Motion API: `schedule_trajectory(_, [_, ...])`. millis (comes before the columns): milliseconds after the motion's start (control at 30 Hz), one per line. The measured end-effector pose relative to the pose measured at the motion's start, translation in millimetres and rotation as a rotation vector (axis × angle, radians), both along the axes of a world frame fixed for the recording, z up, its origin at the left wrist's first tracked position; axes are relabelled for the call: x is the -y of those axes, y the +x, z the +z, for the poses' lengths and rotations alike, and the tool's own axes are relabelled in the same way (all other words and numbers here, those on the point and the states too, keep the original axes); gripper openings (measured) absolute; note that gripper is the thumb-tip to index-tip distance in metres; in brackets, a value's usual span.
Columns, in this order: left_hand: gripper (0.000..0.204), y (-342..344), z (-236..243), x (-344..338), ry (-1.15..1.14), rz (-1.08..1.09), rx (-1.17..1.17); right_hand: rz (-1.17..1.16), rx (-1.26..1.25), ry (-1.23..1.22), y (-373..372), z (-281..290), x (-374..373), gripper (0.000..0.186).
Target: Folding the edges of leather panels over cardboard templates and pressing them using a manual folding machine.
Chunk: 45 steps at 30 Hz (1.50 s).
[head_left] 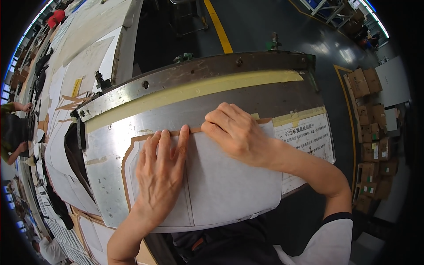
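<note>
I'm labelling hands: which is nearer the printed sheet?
Right. The right hand is just left of the printed sheet; the left hand lies farther left, on the white panel.

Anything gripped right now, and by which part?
Left hand: nothing gripped; it rests on the white panel, fingertips at its brown far edge. Right hand: curled at that edge; whether it pinches it can't be told.

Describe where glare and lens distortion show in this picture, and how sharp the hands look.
Head view: glare brightens the left of the metal plate and spots the dark floor at upper right; head view: the long metal bar bows, and corners go black; head view: left hand and right hand look fairly sharp.
</note>
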<state>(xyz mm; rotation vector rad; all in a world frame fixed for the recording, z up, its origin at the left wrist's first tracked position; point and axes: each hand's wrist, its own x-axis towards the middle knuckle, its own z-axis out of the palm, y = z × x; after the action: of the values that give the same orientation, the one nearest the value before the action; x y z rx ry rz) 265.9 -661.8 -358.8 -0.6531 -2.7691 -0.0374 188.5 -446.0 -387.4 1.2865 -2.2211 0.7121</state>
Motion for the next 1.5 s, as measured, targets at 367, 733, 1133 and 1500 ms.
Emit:
schedule_trajectory(367, [0.065, 4, 2, -7, -0.116, 0.019, -0.025, -0.056, -0.132, 0.092, 1, 0, -15, 0.016])
schedule_trajectory(733, [0.053, -3, -12, -29, 0.126, -0.107, 0.02, -0.062, -0.115, 0.088, 7, 1, -25, 0.019])
schedule_trajectory(1133, [0.055, -6, -3, -34, 0.072, -0.129, 0.029, -0.092, 0.163, 0.069, 26, 7, -35, 0.034])
schedule_trajectory(1500, [0.044, 1, -4, -15, 0.133, -0.051, -0.053, -0.148, -0.176, 0.185, 33, 0, -41, 0.027])
